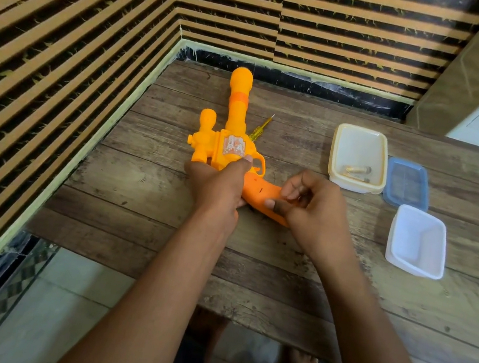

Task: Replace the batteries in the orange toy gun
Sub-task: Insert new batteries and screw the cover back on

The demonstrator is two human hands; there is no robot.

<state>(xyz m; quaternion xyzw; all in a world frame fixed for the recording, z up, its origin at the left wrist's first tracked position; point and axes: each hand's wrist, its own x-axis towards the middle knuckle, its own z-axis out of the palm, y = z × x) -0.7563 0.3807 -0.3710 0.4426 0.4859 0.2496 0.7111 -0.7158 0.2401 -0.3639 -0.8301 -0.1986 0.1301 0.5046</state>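
Left hand (pixel 219 184) grips gun (pixel 231 145) down on counter (pixel 161 231) so right hand (pixel 315 209) fingers (pixel 293 190), pinching its grip (pixel 260 197), can likely prise it open.

Wood-plank table (pixel 250 261), striped slatted walls (pixel 68 28), tiled floor (pixel 72 296)

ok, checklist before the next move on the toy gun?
1. Steadied: ok, left hand grips the toy gun by its body on the table.
2. Handle held: ok, right hand pinches the handle.
3. Screwdriver in reach: ok, it lies just behind the gun.
4. Batteries at hand: ok, in the cream tub; fresh or spent, cannot tell.
5. Spare tub: ok, white tub shows nothing inside.
6. Battery cover off: cannot tell, hands hide it.
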